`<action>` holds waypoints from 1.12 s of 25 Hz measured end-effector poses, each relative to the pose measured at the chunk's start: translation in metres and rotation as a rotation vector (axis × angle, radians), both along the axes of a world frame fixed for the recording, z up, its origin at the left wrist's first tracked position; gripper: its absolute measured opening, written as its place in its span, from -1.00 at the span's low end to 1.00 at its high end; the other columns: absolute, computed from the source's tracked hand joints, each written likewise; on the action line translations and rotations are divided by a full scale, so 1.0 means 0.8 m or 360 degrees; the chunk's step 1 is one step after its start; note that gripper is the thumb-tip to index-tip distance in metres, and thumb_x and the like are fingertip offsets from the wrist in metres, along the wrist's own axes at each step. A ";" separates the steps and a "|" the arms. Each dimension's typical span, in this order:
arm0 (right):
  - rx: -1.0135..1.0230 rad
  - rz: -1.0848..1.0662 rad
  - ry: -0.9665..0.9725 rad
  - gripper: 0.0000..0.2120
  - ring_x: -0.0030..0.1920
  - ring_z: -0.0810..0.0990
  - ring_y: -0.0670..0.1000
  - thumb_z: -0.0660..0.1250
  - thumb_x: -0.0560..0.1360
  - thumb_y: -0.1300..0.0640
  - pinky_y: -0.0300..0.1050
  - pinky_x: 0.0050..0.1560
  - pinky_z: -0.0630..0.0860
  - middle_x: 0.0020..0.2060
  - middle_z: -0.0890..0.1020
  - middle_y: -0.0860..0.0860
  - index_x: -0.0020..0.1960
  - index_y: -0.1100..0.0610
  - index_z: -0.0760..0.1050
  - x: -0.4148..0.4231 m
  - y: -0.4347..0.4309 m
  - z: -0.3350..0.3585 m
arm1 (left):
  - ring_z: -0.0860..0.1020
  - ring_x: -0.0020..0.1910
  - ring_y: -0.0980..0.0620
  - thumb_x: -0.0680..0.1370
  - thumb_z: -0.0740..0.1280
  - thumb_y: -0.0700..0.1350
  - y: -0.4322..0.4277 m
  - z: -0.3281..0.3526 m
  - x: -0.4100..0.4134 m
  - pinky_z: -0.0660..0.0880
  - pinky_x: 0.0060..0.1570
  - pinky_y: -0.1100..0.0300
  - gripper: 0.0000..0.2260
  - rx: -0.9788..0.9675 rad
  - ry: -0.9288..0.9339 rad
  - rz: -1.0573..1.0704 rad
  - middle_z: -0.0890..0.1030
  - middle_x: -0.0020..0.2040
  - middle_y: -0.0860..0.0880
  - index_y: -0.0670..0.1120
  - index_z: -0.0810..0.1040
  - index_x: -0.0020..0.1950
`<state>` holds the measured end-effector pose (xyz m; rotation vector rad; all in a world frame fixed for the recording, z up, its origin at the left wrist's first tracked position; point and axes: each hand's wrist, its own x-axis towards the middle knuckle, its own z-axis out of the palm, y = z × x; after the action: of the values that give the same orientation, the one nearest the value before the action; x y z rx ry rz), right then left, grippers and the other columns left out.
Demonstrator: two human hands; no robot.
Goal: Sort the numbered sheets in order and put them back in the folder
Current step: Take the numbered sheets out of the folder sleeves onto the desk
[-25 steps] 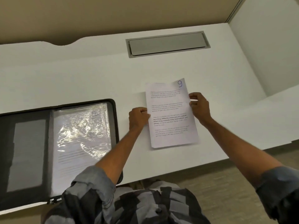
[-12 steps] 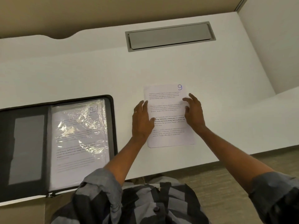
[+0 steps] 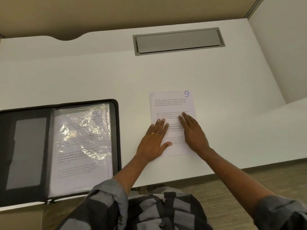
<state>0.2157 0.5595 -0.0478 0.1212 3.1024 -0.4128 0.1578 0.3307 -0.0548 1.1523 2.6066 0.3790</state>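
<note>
A stack of white printed sheets point(image 3: 171, 103) lies flat on the white desk, its top sheet marked with a blue 9 at the upper right corner. My left hand point(image 3: 155, 140) rests flat on the stack's lower left part, fingers straight. My right hand point(image 3: 193, 131) lies flat on its right half, fingers straight too. To the left an open black zip folder point(image 3: 116, 130) lies on the desk. Its right side holds clear plastic sleeves point(image 3: 81, 143) with a printed sheet inside, marked with a faint blue number.
A grey cable hatch point(image 3: 178, 41) is set into the white desk point(image 3: 83, 77) at the back. A partition wall rises on the right and the desk's front edge runs just below my forearms. The folder's left flap has a grey pocket point(image 3: 26, 151).
My hands held the sheets by their side edges a second ago. They have since let go and flattened onto the stack, which now lies square on the desk.
</note>
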 end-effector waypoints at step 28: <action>-0.0107 0.0774 -0.0142 -0.44 0.65 -0.05 0.10 -0.15 0.73 -0.07 0.22 0.60 0.07 0.65 0.03 0.09 0.66 0.17 0.02 -0.011 -0.378 0.057 | 0.02 0.60 0.30 0.76 0.06 0.07 -0.339 0.077 0.069 0.02 0.57 0.21 -0.57 0.0633 -0.0320 0.1231 0.14 0.63 0.21 0.10 0.19 0.64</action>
<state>0.2071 0.2567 -0.0024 -0.5837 2.8825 -0.4713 0.2132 0.0599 0.0065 0.1049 2.7516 1.1323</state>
